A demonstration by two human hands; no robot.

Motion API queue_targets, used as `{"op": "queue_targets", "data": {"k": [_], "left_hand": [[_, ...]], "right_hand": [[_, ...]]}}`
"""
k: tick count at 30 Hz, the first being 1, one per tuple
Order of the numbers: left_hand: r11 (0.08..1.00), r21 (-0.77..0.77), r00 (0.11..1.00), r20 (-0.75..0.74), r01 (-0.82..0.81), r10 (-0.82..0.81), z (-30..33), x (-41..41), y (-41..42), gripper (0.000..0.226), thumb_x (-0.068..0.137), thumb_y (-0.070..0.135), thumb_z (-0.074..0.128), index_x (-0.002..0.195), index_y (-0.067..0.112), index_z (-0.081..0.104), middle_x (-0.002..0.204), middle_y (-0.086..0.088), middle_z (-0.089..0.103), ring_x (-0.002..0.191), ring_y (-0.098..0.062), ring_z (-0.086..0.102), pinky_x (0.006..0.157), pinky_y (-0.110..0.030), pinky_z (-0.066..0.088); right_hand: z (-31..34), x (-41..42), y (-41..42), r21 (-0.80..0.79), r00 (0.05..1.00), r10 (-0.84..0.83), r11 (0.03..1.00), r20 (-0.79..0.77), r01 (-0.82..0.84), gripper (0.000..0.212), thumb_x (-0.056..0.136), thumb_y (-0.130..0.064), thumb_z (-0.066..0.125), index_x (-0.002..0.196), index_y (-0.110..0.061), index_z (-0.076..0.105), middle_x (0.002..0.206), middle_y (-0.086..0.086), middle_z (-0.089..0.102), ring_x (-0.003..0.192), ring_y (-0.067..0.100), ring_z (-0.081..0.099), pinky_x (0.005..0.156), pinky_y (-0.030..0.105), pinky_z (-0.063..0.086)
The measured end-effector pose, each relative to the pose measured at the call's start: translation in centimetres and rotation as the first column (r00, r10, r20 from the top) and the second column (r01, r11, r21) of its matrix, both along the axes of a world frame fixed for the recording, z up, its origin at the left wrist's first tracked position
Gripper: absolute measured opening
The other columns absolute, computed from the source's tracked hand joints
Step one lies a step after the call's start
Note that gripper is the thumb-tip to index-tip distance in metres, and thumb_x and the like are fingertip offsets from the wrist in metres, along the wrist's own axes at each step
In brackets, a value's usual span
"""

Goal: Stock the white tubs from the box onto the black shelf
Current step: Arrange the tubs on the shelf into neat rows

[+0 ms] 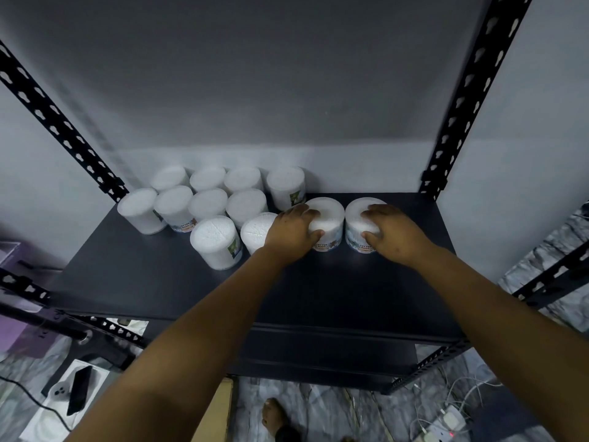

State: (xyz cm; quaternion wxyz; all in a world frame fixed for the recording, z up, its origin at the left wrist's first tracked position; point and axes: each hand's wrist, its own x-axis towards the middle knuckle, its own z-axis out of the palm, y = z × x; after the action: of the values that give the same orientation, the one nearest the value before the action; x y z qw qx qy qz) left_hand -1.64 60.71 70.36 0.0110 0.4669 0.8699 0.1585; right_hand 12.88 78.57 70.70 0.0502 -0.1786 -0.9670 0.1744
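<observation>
Two white tubs stand side by side on the black shelf (153, 282), right of middle. My left hand (291, 229) wraps the left tub (328, 215) from its left side. The right tub (358, 212) is gripped from the right by my right hand (393, 232). Both tubs rest on the shelf board and show orange "Cotton Buds" labels. Several more white tubs (208, 202) stand grouped at the back left of the shelf, the nearest one (215, 240) just left of my left wrist. A corner of the cardboard box (221, 406) shows below the shelf's front edge.
Black perforated uprights (459, 122) frame the shelf on both sides, against a grey wall. The right and front parts of the shelf board are bare. On the marble floor lie a white phone box (73, 393), cables with a power strip (446, 422), and a foot (274, 416).
</observation>
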Motion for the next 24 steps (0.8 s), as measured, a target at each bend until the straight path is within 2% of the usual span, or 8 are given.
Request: {"op": "queue_targets", "data": {"k": [7,13,17,24], "left_hand": [[1.000,-0.011,1.000,-0.007,-0.005,0.005,-0.4,-0.3,0.1,0.050,0.091,0.038,0.057,0.135,0.016,0.048,0.143,-0.008,0.044,0.130,-0.025,0.041,0.108,-0.037,0.030],[0.999,-0.025,1.000,-0.009,-0.029,0.029,-0.5,0.3,-0.5,0.061,0.090,0.045,0.054,0.142,0.016,0.038,0.150,-0.012,0.035,0.139,-0.027,0.029,0.115,-0.041,0.022],[0.998,-0.013,0.998,-0.025,-0.064,0.064,-0.2,0.4,-2.0,0.062,0.091,0.046,0.052,0.143,0.014,0.037,0.149,-0.012,0.037,0.138,-0.027,0.031,0.115,-0.041,0.022],[0.989,0.016,0.988,-0.037,-0.148,0.148,0.3,-1.5,-7.0,0.064,0.093,0.049,0.047,0.144,0.014,0.034,0.152,-0.010,0.032,0.142,-0.025,0.024,0.117,-0.039,0.016]], "right_hand": [[-0.1,0.0,0.0,0.007,1.000,0.004,1.000,-0.012,-0.004,0.054,0.088,-0.027,0.060,0.137,-0.010,0.046,0.145,0.011,0.042,0.133,0.030,0.038,0.112,0.039,0.030],[-0.1,-0.2,-0.7,0.077,1.000,0.004,0.997,-0.013,-0.003,0.062,0.090,-0.035,0.056,0.143,-0.011,0.035,0.151,0.012,0.032,0.139,0.029,0.027,0.117,0.039,0.019],[0.5,-1.1,-2.7,0.024,0.998,0.037,0.999,-0.053,-0.036,0.063,0.090,-0.040,0.055,0.142,-0.011,0.035,0.147,0.013,0.037,0.135,0.029,0.034,0.113,0.040,0.027],[1.3,-5.1,-8.0,-0.003,0.992,0.095,0.995,-0.086,-0.095,0.065,0.091,-0.046,0.051,0.143,-0.012,0.032,0.150,0.011,0.034,0.138,0.027,0.030,0.114,0.039,0.025]]}}
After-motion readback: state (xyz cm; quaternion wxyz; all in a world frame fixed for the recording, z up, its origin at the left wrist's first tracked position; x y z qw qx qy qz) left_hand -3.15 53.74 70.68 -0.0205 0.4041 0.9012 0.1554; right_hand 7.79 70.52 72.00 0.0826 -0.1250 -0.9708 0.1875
